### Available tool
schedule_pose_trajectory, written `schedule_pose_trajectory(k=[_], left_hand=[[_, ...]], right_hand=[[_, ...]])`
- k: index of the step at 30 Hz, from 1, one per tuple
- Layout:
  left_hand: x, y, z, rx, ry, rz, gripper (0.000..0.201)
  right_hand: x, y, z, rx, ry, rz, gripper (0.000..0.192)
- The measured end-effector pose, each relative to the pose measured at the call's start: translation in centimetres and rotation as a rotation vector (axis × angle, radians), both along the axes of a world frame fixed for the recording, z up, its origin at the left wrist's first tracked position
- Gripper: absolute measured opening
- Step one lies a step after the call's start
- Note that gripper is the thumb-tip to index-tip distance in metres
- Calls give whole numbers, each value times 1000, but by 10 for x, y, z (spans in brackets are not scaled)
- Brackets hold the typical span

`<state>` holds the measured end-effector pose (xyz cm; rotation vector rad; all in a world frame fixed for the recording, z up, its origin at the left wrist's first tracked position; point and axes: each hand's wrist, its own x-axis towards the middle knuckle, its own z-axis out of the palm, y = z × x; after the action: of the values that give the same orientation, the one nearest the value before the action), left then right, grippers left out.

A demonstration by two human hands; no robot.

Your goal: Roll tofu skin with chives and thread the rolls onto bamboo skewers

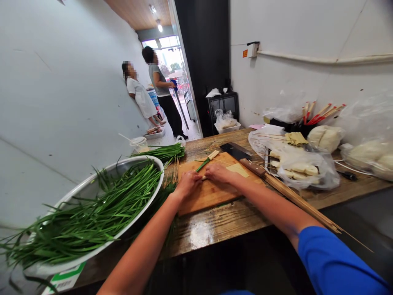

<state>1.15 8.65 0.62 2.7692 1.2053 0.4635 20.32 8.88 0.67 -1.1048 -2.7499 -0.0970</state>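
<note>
My left hand (188, 182) and my right hand (218, 173) meet over a wooden cutting board (211, 194), both pinching a small pale roll (204, 178) between their fingertips. A finished roll of pale sheet wrapped around green chives (208, 158) lies at the board's far edge. A flat pale sheet (238, 169) rests on the board just right of my right hand. A cleaver (238, 153) with a wooden handle lies at the board's far right corner.
A big metal bowl (92, 186) of chives stands at the left, with a chive bundle (164, 152) behind the board. Bamboo skewers (301, 200) lie to the right, beside plastic bags of pale food (302, 168). Two people stand in the far doorway (153, 90).
</note>
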Motion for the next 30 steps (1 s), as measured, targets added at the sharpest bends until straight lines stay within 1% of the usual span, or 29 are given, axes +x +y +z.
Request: schedule_pose_trajectory(k=[4,7,11,13,15,19,22,24,25,27,29,30], left_hand=[[-5,-4,-6,-8,-27,-2,25],[-5,-6,-7,-7,-49,0,23],[-4,-11,-8,132,2,-96,22],[-4,-13,-10,190,50,-123,24],[-4,-15,-12,215,74,-113,27],[-4,-17,-15,198,32,-80,33],[-2,-20,-15,189,-1,-67,31],[-1,-21,-14,179,-22,-59,31],[0,-22,-14,172,-29,-54,32],[-1,-21,-14,158,-40,-33,32],[-2,-19,-16,144,-56,-41,32],[-2,-17,-17,140,-73,-34,32]], right_hand=[[2,5,4,-89,6,45,26],[4,4,7,-131,20,65,23],[6,3,15,-172,-2,70,21],[7,3,19,-194,-22,69,21],[7,3,21,-196,-26,59,21],[4,-4,19,-147,-2,20,23],[12,-25,19,-43,117,-66,22],[30,-50,21,61,290,-123,25],[44,-64,23,112,389,-160,26],[79,-98,27,208,554,-308,26],[119,-134,30,297,619,-503,27],[137,-152,31,314,604,-589,28]])
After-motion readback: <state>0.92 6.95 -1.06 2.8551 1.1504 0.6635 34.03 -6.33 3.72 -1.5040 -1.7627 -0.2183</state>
